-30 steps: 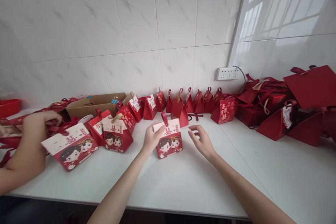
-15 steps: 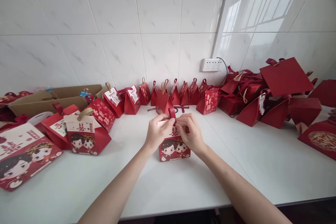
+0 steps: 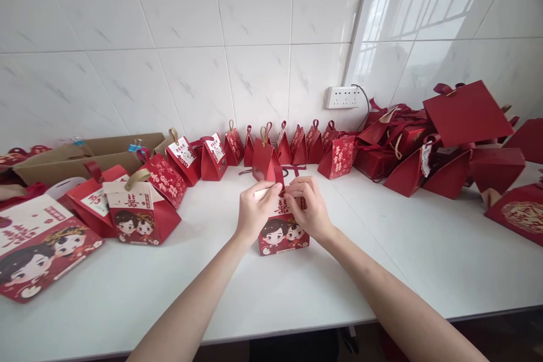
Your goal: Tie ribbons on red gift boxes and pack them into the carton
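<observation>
Someone's left hand and right hand are pinching the ribbon atop a box that is standing on the worktop, just below the centre of the frame.

The right hand, a second ago clear of the cartoon-couple gift box, has joined the left hand near its burgundy ribbon loop. A co-worker's arm has left view; a gold-medallion red box has entered at right.
</observation>
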A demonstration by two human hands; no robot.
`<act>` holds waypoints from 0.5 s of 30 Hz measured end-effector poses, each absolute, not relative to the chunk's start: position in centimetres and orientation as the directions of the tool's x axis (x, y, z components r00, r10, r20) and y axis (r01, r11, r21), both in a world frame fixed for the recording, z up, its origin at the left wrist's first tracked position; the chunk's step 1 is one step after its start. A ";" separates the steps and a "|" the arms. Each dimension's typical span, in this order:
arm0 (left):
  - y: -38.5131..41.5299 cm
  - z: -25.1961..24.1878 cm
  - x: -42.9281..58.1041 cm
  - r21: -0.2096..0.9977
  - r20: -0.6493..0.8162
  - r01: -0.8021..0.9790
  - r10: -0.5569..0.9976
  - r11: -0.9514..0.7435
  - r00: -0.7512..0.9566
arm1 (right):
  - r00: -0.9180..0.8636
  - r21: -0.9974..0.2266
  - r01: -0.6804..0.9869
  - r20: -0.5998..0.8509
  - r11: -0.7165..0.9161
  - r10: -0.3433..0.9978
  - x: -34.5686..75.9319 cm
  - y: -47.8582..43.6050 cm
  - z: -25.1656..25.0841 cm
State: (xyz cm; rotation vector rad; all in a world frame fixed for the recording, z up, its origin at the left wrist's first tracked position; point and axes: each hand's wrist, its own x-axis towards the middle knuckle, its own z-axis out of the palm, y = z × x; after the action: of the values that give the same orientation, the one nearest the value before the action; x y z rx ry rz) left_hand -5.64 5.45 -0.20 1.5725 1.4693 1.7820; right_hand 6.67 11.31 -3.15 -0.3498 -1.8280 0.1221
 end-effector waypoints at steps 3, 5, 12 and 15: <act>5.4 -0.3 -5.6 0.843 0.514 0.365 0.789 -0.394 -0.336 | -0.244 -0.282 0.164 0.917 0.945 0.316 6.6 11.4 -3.3; 5.4 -0.3 -5.6 0.842 0.514 0.376 0.789 -0.387 -0.337 | -0.241 -0.291 0.160 0.915 0.943 0.324 6.6 11.4 -3.3; 5.4 -0.2 -5.6 0.839 0.517 0.381 0.789 -0.389 -0.332 | -0.238 -0.323 0.138 0.907 0.936 0.348 6.8 11.2 -3.1; 5.5 -0.3 -5.7 0.849 0.507 0.352 0.798 -0.395 -0.326 | -0.197 -0.441 0.118 0.868 0.890 0.456 6.9 11.0 -3.0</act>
State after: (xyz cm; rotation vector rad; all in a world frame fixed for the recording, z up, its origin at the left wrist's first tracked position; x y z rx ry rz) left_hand -5.71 5.49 -0.31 1.5633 1.4722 1.7711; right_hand 6.89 10.96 -3.03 -0.4363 -1.7604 0.3240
